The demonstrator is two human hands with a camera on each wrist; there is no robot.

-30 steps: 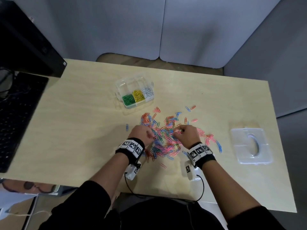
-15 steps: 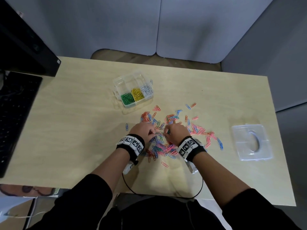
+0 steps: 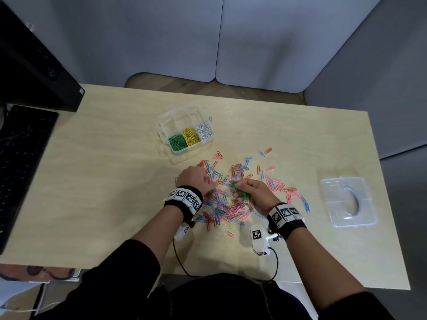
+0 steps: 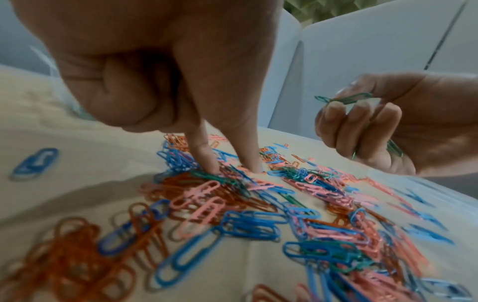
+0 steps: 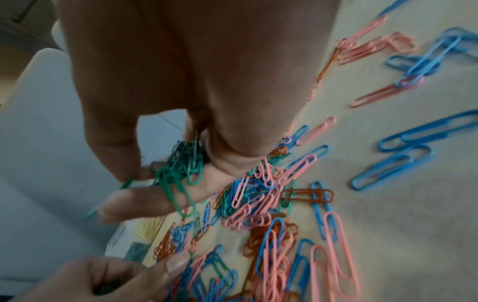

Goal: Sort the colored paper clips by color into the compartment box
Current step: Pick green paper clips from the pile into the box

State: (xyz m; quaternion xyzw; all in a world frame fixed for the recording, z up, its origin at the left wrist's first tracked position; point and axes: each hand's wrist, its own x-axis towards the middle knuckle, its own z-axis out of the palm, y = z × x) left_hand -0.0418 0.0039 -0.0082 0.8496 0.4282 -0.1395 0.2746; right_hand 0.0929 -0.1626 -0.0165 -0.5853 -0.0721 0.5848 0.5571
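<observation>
At the far left lie a black keyboard (image 3: 20,167) and a dark monitor base (image 3: 34,65) on the pale wooden table (image 3: 104,181). Further right, toward the far side, stands the clear plastic compartment box (image 3: 184,132); its 3 near compartments hold green, yellow and white clips, and the far ones look empty.

Near the middle, the left hand (image 3: 193,179) reaches down into the loose heap of blue, pink, orange and green paper clips (image 3: 227,204). In the left wrist view 2 straight fingers (image 4: 207,157) press among them while the rest curl in; whether it holds anything I cannot tell.

Just right of it, the right hand (image 3: 255,192) is lifted slightly, fingers curled around a bunch of green paper clips (image 5: 181,167), one more pinched at the tips.

Far right lies the clear plastic lid (image 3: 349,202).

The risk, I judge: the bunch hangs loosely, so clips may slip back into the heap in transit, or linked clips may drag another colour into the green compartment.
</observation>
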